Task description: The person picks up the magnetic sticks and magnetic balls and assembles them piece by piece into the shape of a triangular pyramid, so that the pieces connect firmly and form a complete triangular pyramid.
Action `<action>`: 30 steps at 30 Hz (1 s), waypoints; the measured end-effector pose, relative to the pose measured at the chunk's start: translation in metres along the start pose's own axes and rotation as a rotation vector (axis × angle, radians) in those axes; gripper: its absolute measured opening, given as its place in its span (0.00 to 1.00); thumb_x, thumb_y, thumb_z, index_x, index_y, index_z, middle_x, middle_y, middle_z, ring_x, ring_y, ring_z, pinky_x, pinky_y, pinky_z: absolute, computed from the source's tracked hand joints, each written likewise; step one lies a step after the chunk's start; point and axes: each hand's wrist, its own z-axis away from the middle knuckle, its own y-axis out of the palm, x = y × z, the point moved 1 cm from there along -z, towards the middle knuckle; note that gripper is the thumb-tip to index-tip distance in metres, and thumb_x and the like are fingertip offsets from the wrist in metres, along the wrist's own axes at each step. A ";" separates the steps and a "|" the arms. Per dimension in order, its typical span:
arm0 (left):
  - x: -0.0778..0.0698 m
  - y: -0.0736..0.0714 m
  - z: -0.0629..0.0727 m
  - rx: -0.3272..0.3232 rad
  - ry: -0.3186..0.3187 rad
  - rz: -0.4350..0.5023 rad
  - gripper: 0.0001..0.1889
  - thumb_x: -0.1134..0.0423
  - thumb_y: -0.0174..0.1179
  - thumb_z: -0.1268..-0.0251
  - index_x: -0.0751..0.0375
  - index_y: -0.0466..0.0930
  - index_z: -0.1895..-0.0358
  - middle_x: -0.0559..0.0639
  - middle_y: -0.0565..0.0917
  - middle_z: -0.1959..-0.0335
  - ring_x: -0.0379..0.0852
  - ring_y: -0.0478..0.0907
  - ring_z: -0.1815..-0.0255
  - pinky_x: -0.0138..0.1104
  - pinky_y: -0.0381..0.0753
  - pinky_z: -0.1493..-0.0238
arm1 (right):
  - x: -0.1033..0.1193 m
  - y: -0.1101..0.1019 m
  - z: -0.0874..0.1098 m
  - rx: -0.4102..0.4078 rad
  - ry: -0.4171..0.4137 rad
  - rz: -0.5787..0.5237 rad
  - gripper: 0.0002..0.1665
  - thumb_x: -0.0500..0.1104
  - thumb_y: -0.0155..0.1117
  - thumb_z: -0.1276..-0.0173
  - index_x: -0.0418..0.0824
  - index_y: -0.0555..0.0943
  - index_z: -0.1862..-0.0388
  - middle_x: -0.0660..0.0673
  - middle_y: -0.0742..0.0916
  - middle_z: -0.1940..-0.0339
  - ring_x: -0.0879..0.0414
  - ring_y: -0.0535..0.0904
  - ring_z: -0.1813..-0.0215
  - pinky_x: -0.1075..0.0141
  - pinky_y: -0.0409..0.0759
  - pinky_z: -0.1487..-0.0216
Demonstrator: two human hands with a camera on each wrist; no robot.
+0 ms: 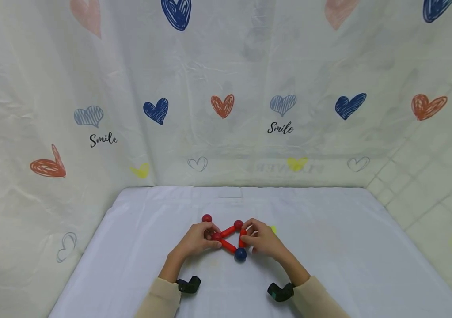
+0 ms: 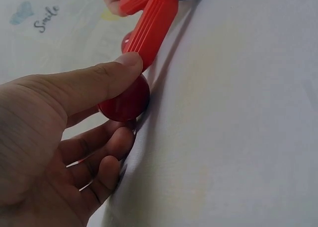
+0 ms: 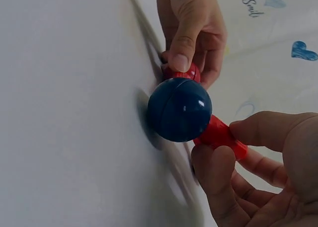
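Note:
Three red rods, one of them the lower-left rod (image 1: pixel 228 246), form a triangle with balls at its corners. My left hand (image 1: pixel 199 238) grips the left corner, a red ball (image 2: pixel 124 100), its thumb pressed where ball and ribbed rod (image 2: pixel 154 28) meet. At the near corner sits a larger dark blue ball (image 3: pixel 180 109). Between thumb and fingers, my right hand (image 1: pixel 264 238) pinches the right-hand red rod (image 3: pixel 221 135), which runs up from the blue ball. A second red ball (image 1: pixel 238 225) marks the far corner.
Another red ball (image 1: pixel 207 218) shows just beyond my left fingers. A small red bit (image 1: pixel 254 250) peeks out under the right hand. White cloth covers the table (image 1: pixel 329 247), and a heart-printed sheet (image 1: pixel 249 70) hangs behind it. Both wrists wear black cameras.

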 end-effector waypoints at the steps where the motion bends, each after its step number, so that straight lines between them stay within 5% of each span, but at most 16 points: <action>1: 0.000 0.000 0.000 0.001 0.002 0.001 0.16 0.54 0.76 0.43 0.47 0.85 0.52 0.43 0.82 0.65 0.43 0.76 0.62 0.33 0.77 0.60 | 0.001 0.001 0.000 0.001 0.007 0.004 0.15 0.41 0.69 0.31 0.43 0.77 0.48 0.44 0.83 0.63 0.53 0.81 0.68 0.65 0.84 0.72; 15: -0.002 -0.001 0.001 -0.002 0.023 -0.001 0.16 0.54 0.76 0.43 0.48 0.85 0.52 0.42 0.81 0.66 0.42 0.75 0.63 0.32 0.77 0.61 | 0.003 0.008 -0.006 -0.025 0.098 0.037 0.21 0.41 0.70 0.32 0.39 0.73 0.44 0.44 0.85 0.63 0.55 0.82 0.70 0.65 0.83 0.72; 24: -0.006 -0.002 0.004 -0.024 0.057 -0.012 0.15 0.56 0.77 0.44 0.50 0.85 0.54 0.44 0.82 0.66 0.42 0.75 0.65 0.31 0.75 0.63 | 0.001 0.007 -0.007 -0.006 0.099 0.038 0.37 0.40 0.70 0.32 0.43 0.68 0.27 0.44 0.84 0.63 0.54 0.81 0.71 0.64 0.83 0.72; 30: -0.007 -0.002 0.004 -0.020 0.049 -0.011 0.15 0.56 0.77 0.43 0.50 0.85 0.54 0.44 0.82 0.66 0.42 0.75 0.64 0.31 0.75 0.63 | 0.001 0.006 -0.007 0.016 0.098 0.039 0.35 0.40 0.70 0.32 0.45 0.71 0.27 0.44 0.83 0.62 0.53 0.81 0.71 0.64 0.83 0.72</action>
